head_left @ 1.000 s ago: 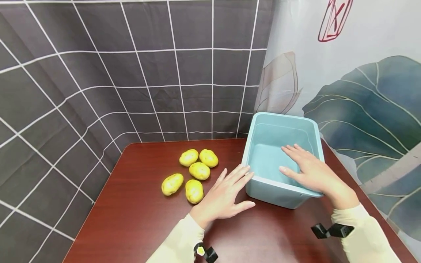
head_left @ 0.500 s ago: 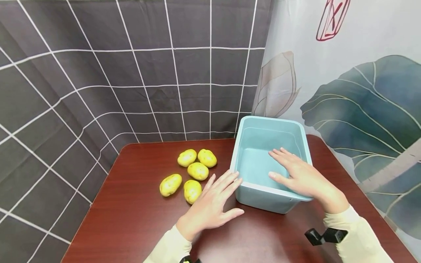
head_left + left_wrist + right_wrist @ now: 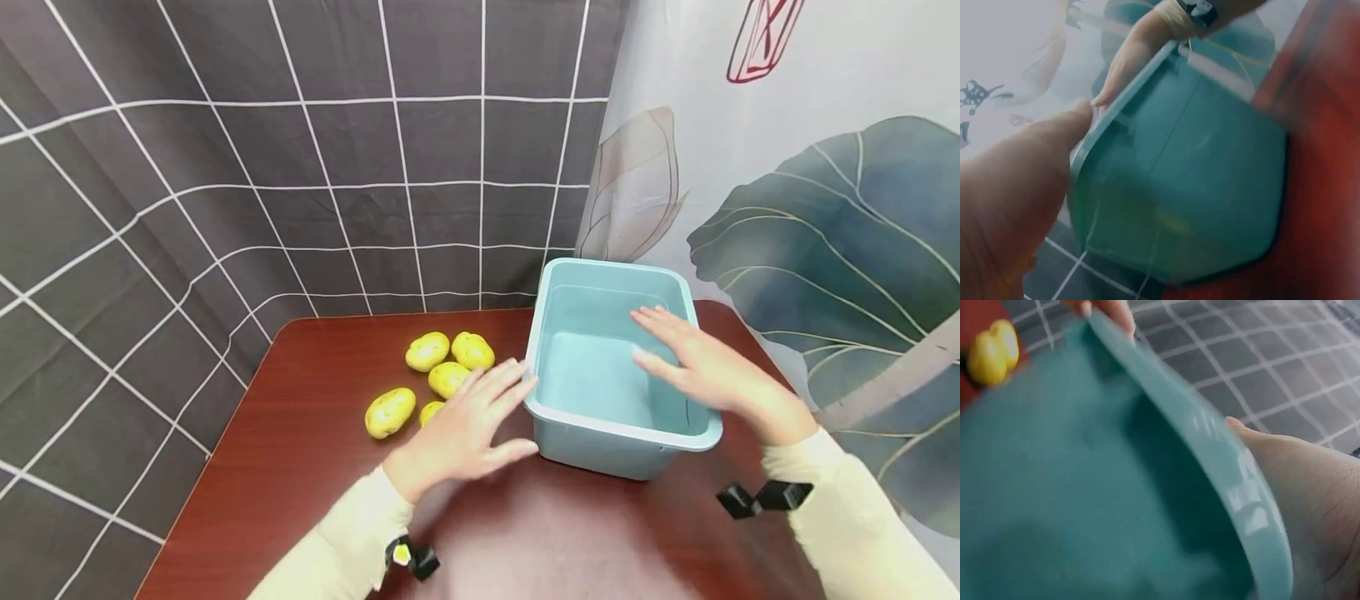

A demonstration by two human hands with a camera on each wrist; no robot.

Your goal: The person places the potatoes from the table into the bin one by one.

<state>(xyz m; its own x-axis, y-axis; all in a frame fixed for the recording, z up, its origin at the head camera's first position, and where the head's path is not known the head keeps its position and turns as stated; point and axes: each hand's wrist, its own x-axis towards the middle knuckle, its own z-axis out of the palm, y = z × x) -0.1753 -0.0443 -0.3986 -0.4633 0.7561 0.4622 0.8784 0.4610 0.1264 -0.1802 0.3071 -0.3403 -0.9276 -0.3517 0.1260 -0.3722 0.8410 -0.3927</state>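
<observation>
A pale blue plastic bin [image 3: 540, 333], open at the top, stands upright on the table. My left hand [image 3: 461, 429] has its fingers straight, the tips right at the bin's left rim. Its thumb points toward the front wall. Over the right rim, my right hand [image 3: 708, 367] reaches with straight fingers above the inside of the bin. The left wrist view shows the bin's outer wall [image 3: 1210, 169] and the right hand [image 3: 1132, 62] beyond the rim. In the right wrist view the rim [image 3: 1222, 462] passes beside the right hand [image 3: 1297, 494].
Several yellow potatoes [image 3: 390, 412] lie loose on the dark red table [image 3: 300, 483], left of the bin. My left hand partly covers the nearest of them. A dark gridded curtain [image 3: 337, 150] hangs behind the table, and a leaf-patterned one [image 3: 825, 242] hangs at the right.
The bin has shifted left, away from the table's right edge, mostly in the first half second. The left hand moved left with it; the right hand has since drawn slightly back to the right.
</observation>
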